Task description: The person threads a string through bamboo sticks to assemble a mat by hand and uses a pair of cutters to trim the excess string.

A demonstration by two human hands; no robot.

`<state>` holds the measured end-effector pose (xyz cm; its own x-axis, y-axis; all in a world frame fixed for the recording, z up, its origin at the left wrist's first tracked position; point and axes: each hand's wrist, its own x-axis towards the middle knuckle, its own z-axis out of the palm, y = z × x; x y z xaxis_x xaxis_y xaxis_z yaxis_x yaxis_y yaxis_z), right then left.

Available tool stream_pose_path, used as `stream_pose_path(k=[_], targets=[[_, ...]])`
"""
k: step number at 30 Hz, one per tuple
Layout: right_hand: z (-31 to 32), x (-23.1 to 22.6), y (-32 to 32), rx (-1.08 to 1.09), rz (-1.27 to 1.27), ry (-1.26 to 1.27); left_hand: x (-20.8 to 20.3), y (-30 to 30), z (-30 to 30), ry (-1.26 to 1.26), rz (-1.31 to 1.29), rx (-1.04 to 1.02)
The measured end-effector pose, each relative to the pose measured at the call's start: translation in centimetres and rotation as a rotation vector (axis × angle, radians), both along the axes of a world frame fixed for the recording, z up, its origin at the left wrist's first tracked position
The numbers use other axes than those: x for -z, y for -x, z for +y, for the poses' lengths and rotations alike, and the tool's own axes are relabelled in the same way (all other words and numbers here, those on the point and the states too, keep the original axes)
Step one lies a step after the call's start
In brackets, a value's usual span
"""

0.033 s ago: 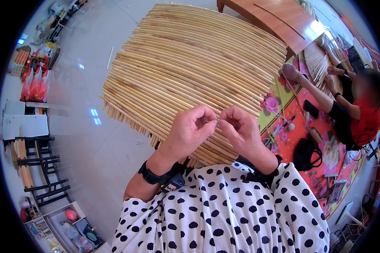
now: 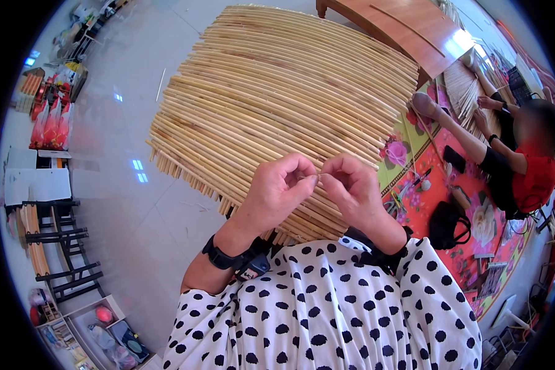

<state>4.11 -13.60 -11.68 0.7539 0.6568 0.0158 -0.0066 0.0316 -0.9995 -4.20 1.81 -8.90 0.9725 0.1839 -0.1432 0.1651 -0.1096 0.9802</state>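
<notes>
Tan mat of parallel round stalks [image 2: 277, 92], white black-dotted fabric garment [image 2: 327, 296] at its near edge, left hand [image 2: 280, 186] and right hand [image 2: 356, 192] above its near part, each with fingertips pinched together, contents unclear.

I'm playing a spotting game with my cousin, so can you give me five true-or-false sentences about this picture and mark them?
1. The left hand and right hand have fingertips close together above a mat of thin sticks. True.
2. The mat of thin sticks is bright blue. False: it is yellowish tan.
3. A black bag lies on the flowered cloth. True.
4. The camera wearer is dressed in plain green. False: the garment is white with black dots.
5. Another person, in a red top, is at the picture's right. True.
</notes>
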Motion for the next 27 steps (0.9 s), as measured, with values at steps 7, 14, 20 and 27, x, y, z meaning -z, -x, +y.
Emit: stream_pose_path(k=[7,14,20,27], targets=[[-3.2,1.4,-2.0,0.269,-0.125,-0.079,-0.1,-0.6,-0.4,0.039,0.029,-0.003],[-6.7,2.1,-2.2,0.332,-0.453,0.206,0.7,-0.9,-0.6,0.025,0.045,0.098],[-6.0,0.9,-0.8,0.208,-0.822,0.379,0.9,-1.4,-1.2,0.019,0.047,0.082],[-5.2,1.6,-0.6,0.132,-0.928,0.402,1.2,-1.2,-1.1,0.008,0.051,0.055]])
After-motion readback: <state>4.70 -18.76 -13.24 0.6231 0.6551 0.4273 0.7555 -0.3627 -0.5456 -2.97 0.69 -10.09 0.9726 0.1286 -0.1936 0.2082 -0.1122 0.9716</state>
